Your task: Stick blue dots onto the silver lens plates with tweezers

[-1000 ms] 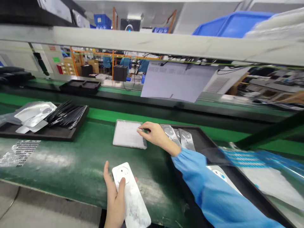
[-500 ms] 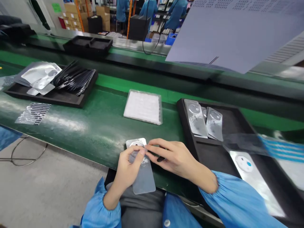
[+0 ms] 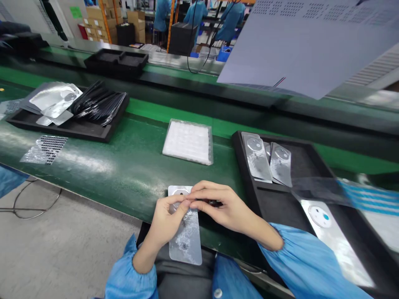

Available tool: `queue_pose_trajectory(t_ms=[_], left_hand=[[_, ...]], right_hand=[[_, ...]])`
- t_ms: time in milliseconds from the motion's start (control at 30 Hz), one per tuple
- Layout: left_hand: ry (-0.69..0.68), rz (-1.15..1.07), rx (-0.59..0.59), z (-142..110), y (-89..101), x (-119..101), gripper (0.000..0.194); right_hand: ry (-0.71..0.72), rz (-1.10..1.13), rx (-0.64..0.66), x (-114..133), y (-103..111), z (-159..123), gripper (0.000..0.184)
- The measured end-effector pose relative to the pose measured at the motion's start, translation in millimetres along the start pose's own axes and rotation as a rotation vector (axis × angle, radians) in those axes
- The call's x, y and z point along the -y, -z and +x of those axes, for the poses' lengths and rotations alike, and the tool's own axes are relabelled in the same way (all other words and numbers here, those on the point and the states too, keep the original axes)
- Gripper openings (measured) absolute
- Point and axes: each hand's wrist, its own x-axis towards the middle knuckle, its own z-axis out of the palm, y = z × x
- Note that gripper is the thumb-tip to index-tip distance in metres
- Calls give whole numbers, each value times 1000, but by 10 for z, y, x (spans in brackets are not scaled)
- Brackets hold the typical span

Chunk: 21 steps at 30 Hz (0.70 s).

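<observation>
Touching fingertips (any pinch is hidden), left hand point(image 3: 165, 216) and right hand point(image 3: 222, 203) meet over a phone panel point(image 3: 186, 245) overhanging the workbench's point(image 3: 134, 178) near edge; slack grip could drop it.

Panel point(image 3: 186, 241), one: thin, silver, oblong, rounded corners, face mottled with pale cloudy patches; circular feature point(image 3: 181, 192) with dark spot near far end, partly covered. Pose: face up, long axis running away from us, held by us at far half. Place: near edge of green bench point(image 3: 127, 174), near end above our lap point(image 3: 183, 280). Dark item point(image 3: 215, 203), small, one: mostly hidden, kind we cannot tell
</observation>
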Motion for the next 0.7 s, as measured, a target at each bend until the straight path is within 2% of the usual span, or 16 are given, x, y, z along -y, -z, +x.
queue_pose_trajectory(t_ms=[133, 333, 600, 700], left_hand=[[15, -13, 27, -9, -1, -20, 35], [11, -17, 55, -23, -2, -71, 31], [20, -84, -24, -7, -20, 0, 33], [25, -107, -50, -8, -18, -3, 32]], right_hand=[[-44, -54, -5, -21, 2, -22, 22], [47, -236, 2, -42, -1, -98, 22], [38, -282, -133, -20, -121, -134, 20], [18, -210, -160, 56, -163, -125, 18]])
